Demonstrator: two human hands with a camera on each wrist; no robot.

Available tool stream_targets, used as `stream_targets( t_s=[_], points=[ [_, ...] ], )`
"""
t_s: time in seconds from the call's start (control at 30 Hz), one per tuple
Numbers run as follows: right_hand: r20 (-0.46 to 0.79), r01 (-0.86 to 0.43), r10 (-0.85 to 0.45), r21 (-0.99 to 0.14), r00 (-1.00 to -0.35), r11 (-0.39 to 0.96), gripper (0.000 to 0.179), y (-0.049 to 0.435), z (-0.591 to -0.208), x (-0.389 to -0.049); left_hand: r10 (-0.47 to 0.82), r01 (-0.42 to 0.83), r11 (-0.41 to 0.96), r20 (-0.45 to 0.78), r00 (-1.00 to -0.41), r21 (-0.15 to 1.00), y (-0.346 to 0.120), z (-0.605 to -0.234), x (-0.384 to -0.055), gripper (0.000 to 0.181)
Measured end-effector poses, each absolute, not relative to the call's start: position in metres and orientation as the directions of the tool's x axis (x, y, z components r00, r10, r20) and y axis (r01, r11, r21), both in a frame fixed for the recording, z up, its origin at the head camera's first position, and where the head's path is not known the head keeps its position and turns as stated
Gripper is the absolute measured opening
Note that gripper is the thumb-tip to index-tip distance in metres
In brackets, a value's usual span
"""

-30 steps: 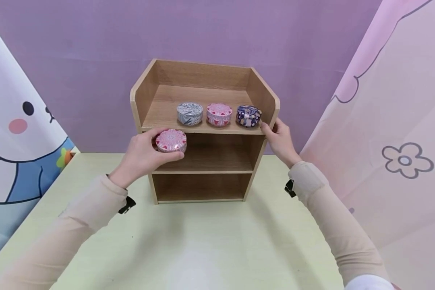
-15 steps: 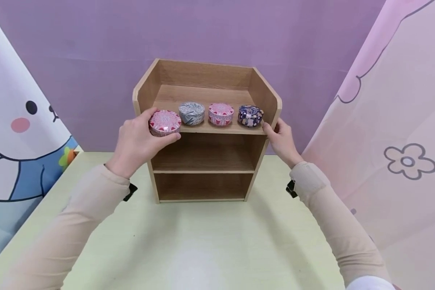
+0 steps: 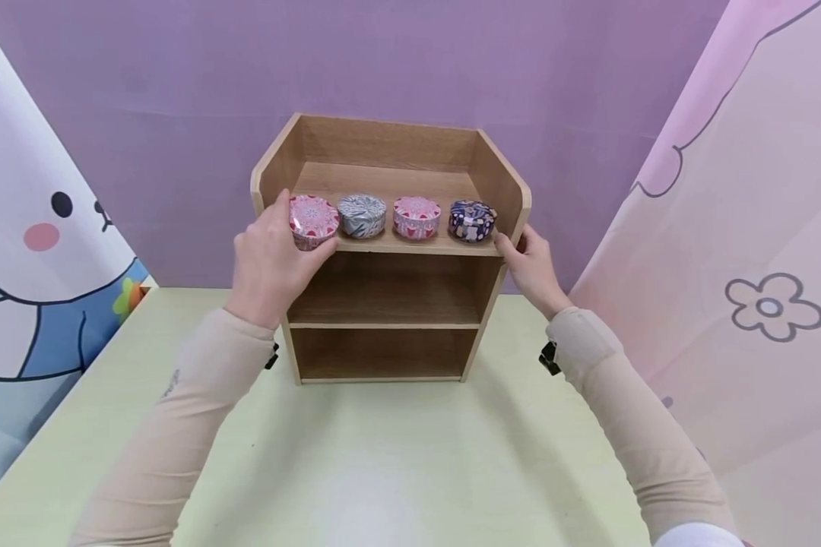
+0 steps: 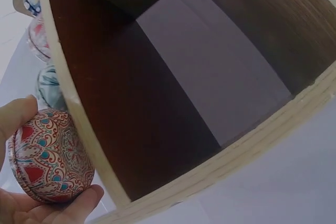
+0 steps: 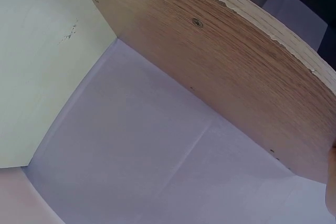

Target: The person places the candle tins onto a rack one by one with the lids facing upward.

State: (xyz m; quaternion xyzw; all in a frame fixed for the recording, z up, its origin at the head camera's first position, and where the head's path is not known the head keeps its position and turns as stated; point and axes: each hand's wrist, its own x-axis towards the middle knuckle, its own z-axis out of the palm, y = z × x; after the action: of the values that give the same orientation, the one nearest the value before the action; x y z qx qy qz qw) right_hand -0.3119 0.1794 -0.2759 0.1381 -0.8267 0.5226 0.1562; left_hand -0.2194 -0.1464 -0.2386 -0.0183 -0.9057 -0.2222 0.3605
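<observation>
My left hand (image 3: 271, 262) holds a round pink patterned tin (image 3: 314, 216) between thumb and fingers, at the left end of the top board of a small wooden shelf (image 3: 385, 326). In the left wrist view this tin (image 4: 52, 156) shows red and teal ornament, right at the board's front edge. Lined up to its right on the top board are a grey leaf-patterned tin (image 3: 362, 216), another pink tin (image 3: 416, 218) and a dark blue tin (image 3: 472, 221). My right hand (image 3: 532, 267) grips the shelf's right side panel, thumb at the front; its other fingers are partly hidden behind the panel.
Two lower compartments of the shelf open toward me. The shelf stands on a pale green table (image 3: 383, 456). A purple backdrop (image 3: 397, 61) hangs behind it, with cartoon-printed cloths (image 3: 48, 273) at left and a flower-printed cloth (image 3: 725, 304) at right.
My left hand has raised the pink tin from in front of the middle compartment to the top board, then brought it in beside the grey tin. The right hand keeps its grip on the shelf.
</observation>
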Motion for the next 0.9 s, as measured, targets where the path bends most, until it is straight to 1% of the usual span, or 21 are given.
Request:
stream_targets(
  t_s=[0.13, 0.37, 0.57, 0.7, 0.9],
  points=[
    [0.406, -0.395, -0.065, -0.819, -0.911, 0.416, 0.039, 0.180, -0.276, -0.313, -0.168, 0.170, 0.896, 0.669, -0.724, 0.409, -0.144, -0.242, -0.224, 0.083],
    [0.416, -0.404, -0.068, -0.815, -0.907, 0.415, 0.039, 0.179, -0.275, -0.313, -0.269, 0.052, 0.896, 0.631, -0.728, 0.441, -0.136, -0.241, -0.229, 0.085],
    [0.412, -0.403, -0.070, -0.818, -0.908, 0.412, 0.040, 0.178, -0.276, -0.312, -0.346, -0.006, 0.876, 0.619, -0.705, 0.483, -0.129, -0.244, -0.232, 0.086],
    [0.410, -0.400, -0.068, -0.821, -0.910, 0.407, 0.039, 0.177, -0.275, -0.310, -0.350, -0.015, 0.880, 0.626, -0.697, 0.475, -0.127, -0.245, -0.234, 0.086],
    [0.401, -0.396, -0.079, -0.820, -0.913, 0.413, 0.037, 0.169, -0.259, -0.289, -0.344, -0.004, 0.875, 0.617, -0.708, 0.484, -0.127, -0.245, -0.234, 0.085]
  ],
)
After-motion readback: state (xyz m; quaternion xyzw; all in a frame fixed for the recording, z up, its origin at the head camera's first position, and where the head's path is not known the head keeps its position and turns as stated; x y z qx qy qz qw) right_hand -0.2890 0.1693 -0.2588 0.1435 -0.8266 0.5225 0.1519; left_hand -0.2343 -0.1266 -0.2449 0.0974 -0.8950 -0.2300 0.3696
